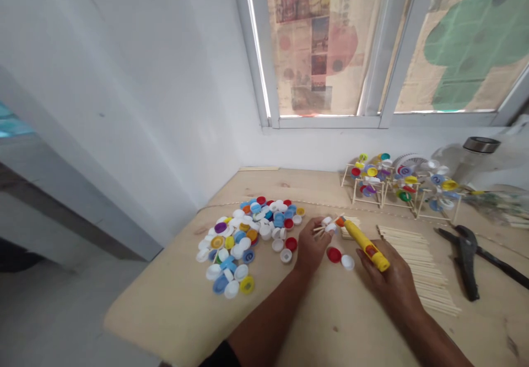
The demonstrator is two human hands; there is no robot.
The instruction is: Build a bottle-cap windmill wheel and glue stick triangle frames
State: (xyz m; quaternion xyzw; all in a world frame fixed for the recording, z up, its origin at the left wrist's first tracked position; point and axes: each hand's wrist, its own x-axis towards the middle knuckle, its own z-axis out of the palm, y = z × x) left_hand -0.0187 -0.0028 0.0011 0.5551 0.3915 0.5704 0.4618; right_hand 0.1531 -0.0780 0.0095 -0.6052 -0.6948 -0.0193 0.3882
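In my right hand (390, 273) is a yellow glue gun (363, 241). Its orange tip meets a small assembly of thin wooden sticks and white bottle caps (330, 227). My left hand (313, 246) pinches that assembly, and its fingers partly cover the sticks. Just below the glue gun's tip, a red cap (334, 254) and a white cap (347, 262) lie on the wooden table (314, 323). Behind the gun rests a small bundle of short sticks (350, 228).
Many coloured bottle caps (243, 240) are heaped left of my hands. Long wooden sticks (417, 262) lie in a row at right, beside black-handled pliers (467, 257). Stick frames with cap wheels (372, 182) stand by the wall, near a metal-lidded bottle (481, 145).
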